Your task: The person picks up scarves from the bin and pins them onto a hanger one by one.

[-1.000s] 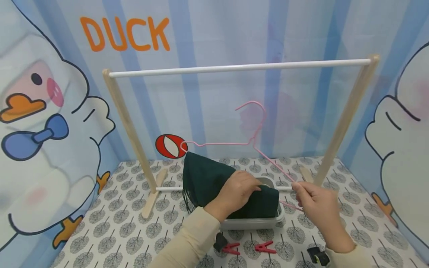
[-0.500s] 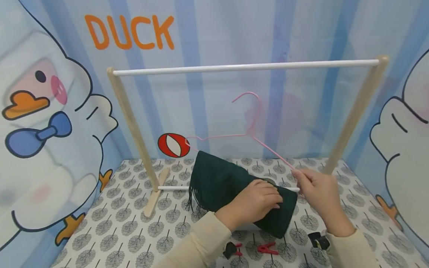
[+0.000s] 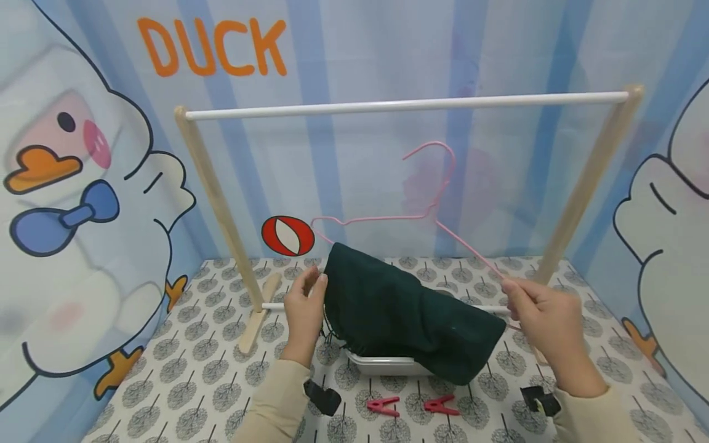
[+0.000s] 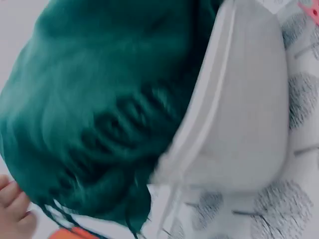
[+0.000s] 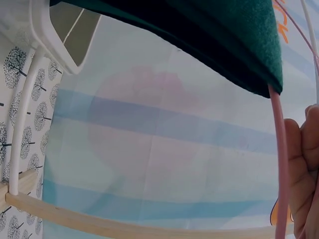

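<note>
table [image 3: 183, 400] below; hanger [image 3: 434, 208] clamped in right hand [image 3: 545, 317], presumably to steady scarf [image 3: 399, 301]; left hand [image 3: 303, 307] at scarf edge, finger grip unclear.

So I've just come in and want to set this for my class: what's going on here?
A person's right hand holds the side of a pink hanger, with a dark green cloth draped over its lower bar. The left hand is at the cloth's left edge; whether it grips it is unclear. The hanger's hook isn't on the white rail. Two red clothespins lie in front.
</note>
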Demonstrator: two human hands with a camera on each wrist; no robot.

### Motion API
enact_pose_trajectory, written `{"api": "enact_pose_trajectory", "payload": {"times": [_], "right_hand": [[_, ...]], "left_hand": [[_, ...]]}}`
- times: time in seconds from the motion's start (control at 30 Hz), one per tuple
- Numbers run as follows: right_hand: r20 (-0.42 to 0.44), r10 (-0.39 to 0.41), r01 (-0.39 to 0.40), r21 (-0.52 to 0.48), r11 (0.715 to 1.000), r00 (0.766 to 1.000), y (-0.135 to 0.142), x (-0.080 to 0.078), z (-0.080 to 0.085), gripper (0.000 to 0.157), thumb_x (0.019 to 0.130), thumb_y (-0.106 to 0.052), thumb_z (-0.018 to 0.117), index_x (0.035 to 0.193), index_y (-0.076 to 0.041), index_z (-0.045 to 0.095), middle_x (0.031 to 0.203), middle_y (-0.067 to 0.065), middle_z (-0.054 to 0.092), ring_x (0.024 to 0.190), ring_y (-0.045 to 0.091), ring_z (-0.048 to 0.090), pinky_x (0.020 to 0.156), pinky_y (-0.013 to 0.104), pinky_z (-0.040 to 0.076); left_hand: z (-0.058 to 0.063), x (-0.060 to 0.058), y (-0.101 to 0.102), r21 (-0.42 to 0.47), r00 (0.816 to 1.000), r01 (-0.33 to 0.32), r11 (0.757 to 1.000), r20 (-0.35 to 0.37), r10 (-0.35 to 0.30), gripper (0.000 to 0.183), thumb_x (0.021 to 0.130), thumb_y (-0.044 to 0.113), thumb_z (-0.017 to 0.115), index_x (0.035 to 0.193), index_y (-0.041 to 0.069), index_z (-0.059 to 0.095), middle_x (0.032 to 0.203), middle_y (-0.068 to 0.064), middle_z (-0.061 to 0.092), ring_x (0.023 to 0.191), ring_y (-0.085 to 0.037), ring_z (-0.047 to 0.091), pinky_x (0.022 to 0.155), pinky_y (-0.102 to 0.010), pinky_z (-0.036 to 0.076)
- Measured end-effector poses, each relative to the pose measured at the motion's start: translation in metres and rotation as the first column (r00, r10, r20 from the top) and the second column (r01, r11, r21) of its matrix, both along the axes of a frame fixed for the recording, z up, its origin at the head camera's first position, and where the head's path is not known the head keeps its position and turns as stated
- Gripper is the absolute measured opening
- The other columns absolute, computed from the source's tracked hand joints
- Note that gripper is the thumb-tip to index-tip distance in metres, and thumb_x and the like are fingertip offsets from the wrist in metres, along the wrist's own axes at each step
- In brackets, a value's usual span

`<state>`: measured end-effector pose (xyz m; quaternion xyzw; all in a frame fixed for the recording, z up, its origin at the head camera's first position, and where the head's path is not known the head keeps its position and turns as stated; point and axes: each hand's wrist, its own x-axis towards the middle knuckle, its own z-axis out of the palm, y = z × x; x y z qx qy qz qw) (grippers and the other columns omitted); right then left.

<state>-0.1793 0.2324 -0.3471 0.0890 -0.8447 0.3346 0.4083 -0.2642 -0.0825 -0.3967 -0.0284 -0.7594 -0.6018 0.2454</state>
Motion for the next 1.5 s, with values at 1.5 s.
{"api": "enact_pose_trajectory", "payload": {"times": [1.5], "right_hand": [[-0.217, 0.04, -0.013, 0.127, 0.992, 0.975, -0.002, 0.0, 0.005, 0.009, 0.076, 0.002, 0.07, 0.069, -0.005, 0.07, 0.046, -0.002, 0.052, 0.038, -0.007, 0.031, 0.037, 0.015, 0.028]], "left_hand": [[0.048, 0.016, 0.051, -0.861, 0.753, -0.046, 0.506, -0.362, -0.549, 0.031, 0.089, 0.021, 0.062, 0.118, 0.008, 0.062, 0.112, -0.005, 0.065, 0.107, -0.019, 0.059, 0.105, -0.042, 0.035]]}}
